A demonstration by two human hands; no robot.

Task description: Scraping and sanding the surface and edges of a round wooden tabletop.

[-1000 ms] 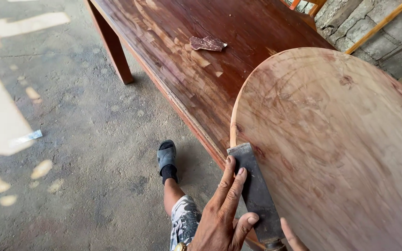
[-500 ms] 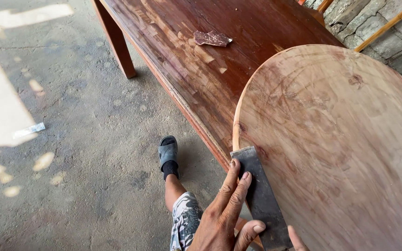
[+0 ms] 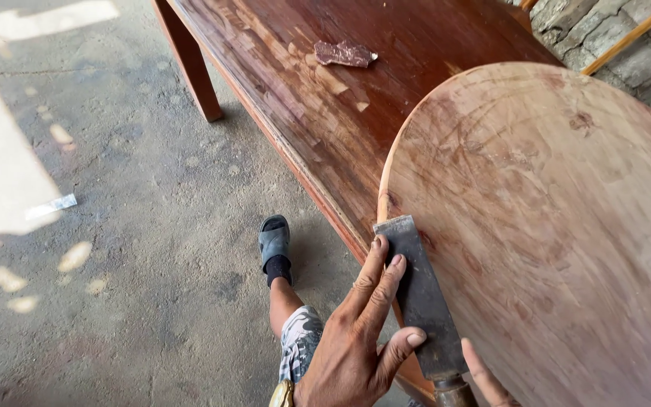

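I am pressing my left hand (image 3: 352, 343) flat on the wide metal scraper (image 3: 416, 294), fingers (image 3: 377, 275) stretched along the blade, thumb hooked over its right side. The blade is lying against the near-left edge of the round wooden board (image 3: 559, 226). Only one fingertip of my right hand (image 3: 484, 373) is showing by the handle; I cannot tell its grip. The board is resting on the long reddish tabletop (image 3: 340, 98).

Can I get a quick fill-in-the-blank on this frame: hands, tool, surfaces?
1. The left hand presses its fingers on a flat metal ____ blade.
2. The blade lies against the edge of a ____ wooden board.
3. The board rests on a long reddish ____.
4. On the concrete floor, the person's foot wears a grey ____.

Missing words: scraper; round; table; sandal
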